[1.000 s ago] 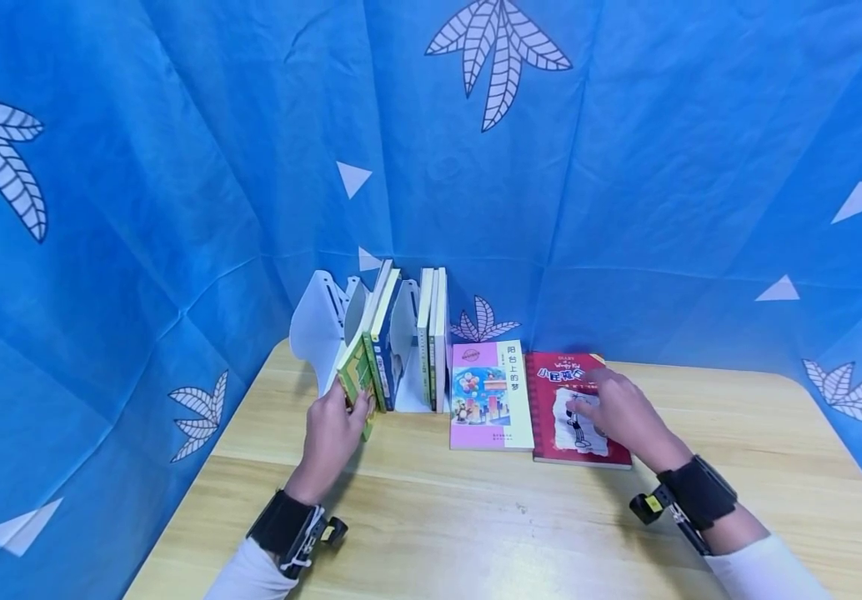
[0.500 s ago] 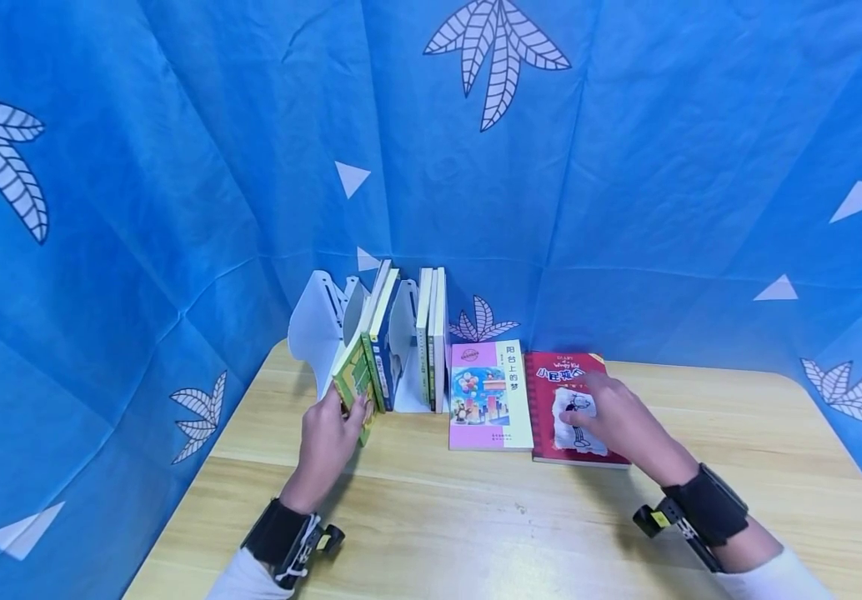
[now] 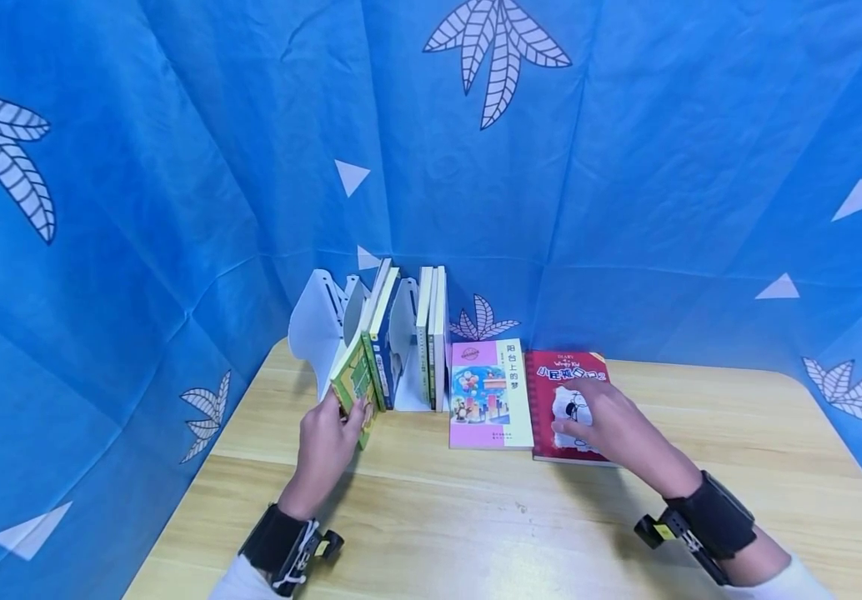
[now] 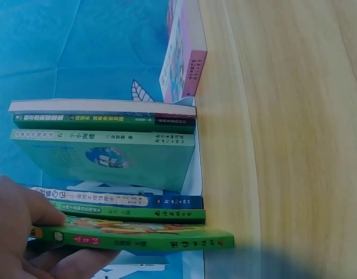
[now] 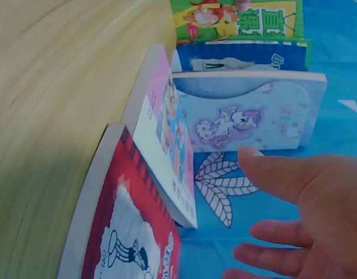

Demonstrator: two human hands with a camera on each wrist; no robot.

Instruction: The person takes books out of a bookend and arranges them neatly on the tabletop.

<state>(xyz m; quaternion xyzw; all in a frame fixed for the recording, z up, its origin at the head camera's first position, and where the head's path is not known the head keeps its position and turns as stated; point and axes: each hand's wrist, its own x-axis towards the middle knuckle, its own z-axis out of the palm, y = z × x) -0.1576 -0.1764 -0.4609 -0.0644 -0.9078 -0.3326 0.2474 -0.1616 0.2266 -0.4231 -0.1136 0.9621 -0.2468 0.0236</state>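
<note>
My left hand [image 3: 343,414] pinches the lower corner of a green book [image 3: 356,382] that leans in the white book rack [image 3: 316,321]. In the left wrist view the thumb [image 4: 33,209] lies on the green book [image 4: 137,238], with the fingers beneath it. My right hand [image 3: 577,419] rests with straight fingers on a red book [image 3: 560,372] lying flat on the table. In the right wrist view the right hand [image 5: 271,221] is spread above the red book [image 5: 120,232]. A pink book [image 3: 491,396] lies flat just left of the red one.
Several more books [image 3: 431,333] stand upright in the rack, right of the green one. The wooden table [image 3: 476,517] is backed and flanked by blue cloth [image 3: 626,208] printed with leaves. The pink book [image 5: 166,139] leans against the rack's end.
My right hand has slid a little left and nearer across the red book, and its wrist has drawn back. The left hand has shifted slightly left and back with the green book.
</note>
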